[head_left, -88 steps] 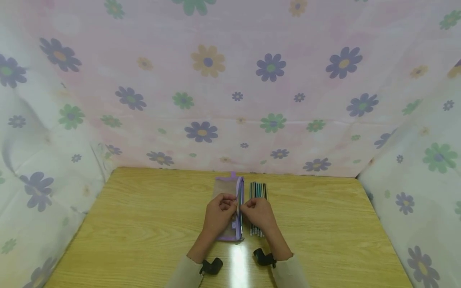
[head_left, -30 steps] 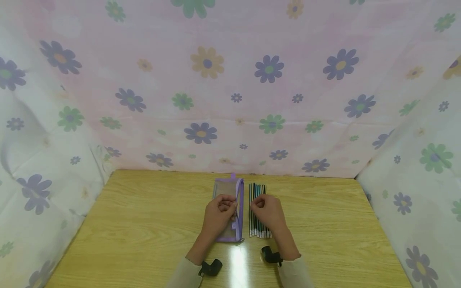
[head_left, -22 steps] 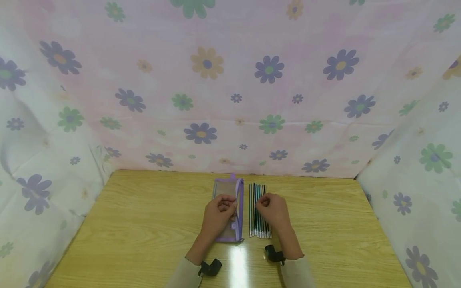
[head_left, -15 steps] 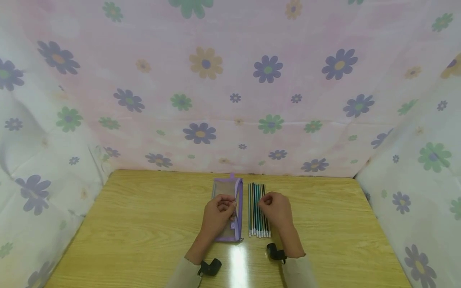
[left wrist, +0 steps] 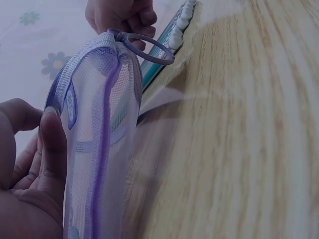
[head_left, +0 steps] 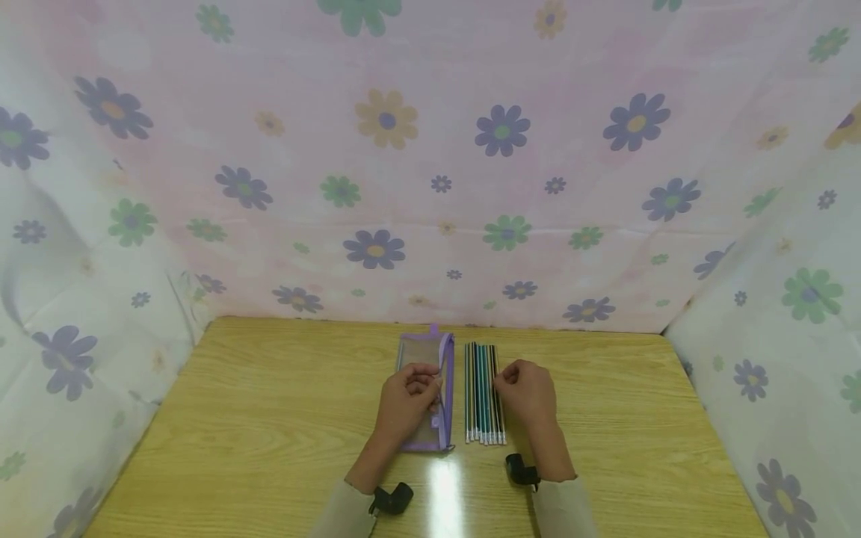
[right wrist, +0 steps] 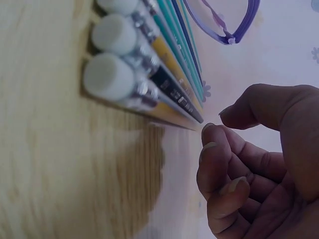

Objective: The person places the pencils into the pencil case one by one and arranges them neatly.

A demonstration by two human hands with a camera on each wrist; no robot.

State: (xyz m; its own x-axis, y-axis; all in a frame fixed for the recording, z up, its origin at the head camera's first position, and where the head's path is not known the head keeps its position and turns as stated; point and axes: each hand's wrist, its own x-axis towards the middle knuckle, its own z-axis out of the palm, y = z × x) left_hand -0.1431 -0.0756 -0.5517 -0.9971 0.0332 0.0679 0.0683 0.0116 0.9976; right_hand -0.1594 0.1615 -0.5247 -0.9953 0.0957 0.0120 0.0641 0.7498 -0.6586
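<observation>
A purple mesh pencil case (head_left: 420, 435) lies lengthwise on the table, its zip side facing right and unzipped. My left hand (head_left: 403, 400) pinches the upper zip edge between thumb and fingers, lifting it, as the left wrist view of the case (left wrist: 102, 149) shows. Through the mesh at its left side shows a thin pencil (head_left: 401, 356). Right of the case, several striped pencils (head_left: 480, 403) lie side by side, white erasers toward me. My right hand (head_left: 531, 396) hovers at the rightmost pencil; in the right wrist view its thumb and index fingertip are slightly apart, nothing between them.
The wooden table (head_left: 282, 403) stretches to both sides. Flowered cloth (head_left: 444, 202) hangs behind it and along the left and right. Black wrist cameras (head_left: 393, 498) sit on both wrists. A metal ring (left wrist: 149, 49) hangs from the case's near end.
My right hand has left the case's opening, where a pencil lay, and moved rightward across the row to its right edge. A pencil now shows inside the case. My left hand has stayed put.
</observation>
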